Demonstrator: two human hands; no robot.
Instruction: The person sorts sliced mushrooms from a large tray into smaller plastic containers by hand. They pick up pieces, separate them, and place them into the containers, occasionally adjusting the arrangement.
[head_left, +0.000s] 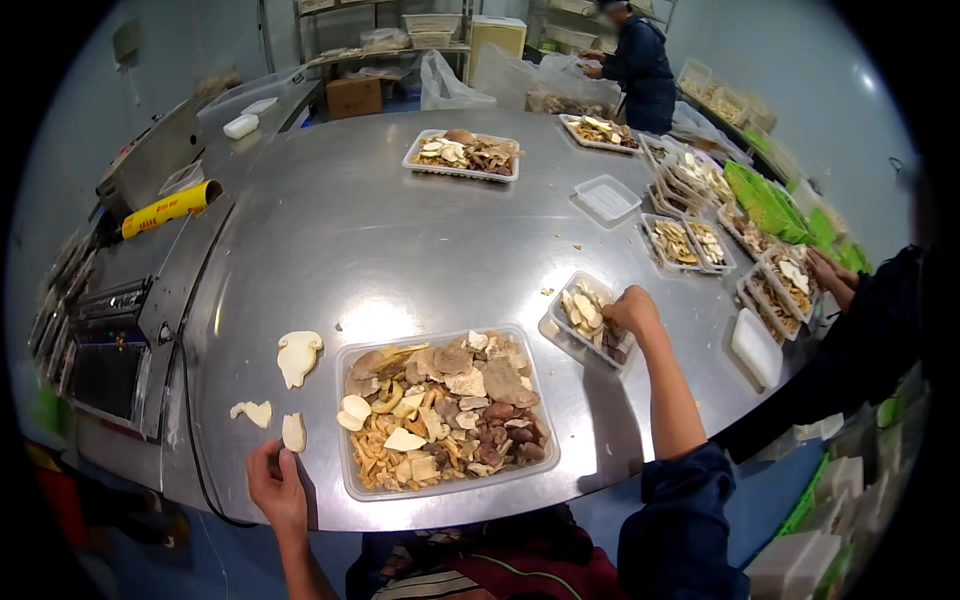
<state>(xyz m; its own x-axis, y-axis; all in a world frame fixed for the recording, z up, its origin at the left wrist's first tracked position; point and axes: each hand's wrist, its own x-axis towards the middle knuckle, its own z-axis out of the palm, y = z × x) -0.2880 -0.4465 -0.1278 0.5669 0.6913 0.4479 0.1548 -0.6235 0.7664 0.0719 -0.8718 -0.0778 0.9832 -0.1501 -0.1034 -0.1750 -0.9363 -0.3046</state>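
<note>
A large clear plastic tray (448, 489) stands in front of me, filled with dried mushrooms of several kinds and pale slices. Right of it, my right hand (632, 309) reaches into a small clear tray (551, 330) of sliced dried mushrooms; its fingertips are at the slices, and whether they grip one is hidden. At the near left edge, my left hand (276, 480) rests with its fingers apart, just below a small pale mushroom slice (294, 433). A curved piece (253, 413) and a large mushroom-shaped slice (298, 358) lie farther up the steel table (337, 247).
Another filled tray (463, 155) stands far back, with an empty tray (607, 198) right of it. Stacked filled trays (776, 285) line the right side, where a co-worker's hands (832, 276) are. A machine (112, 360) and black cable (187, 420) are at left.
</note>
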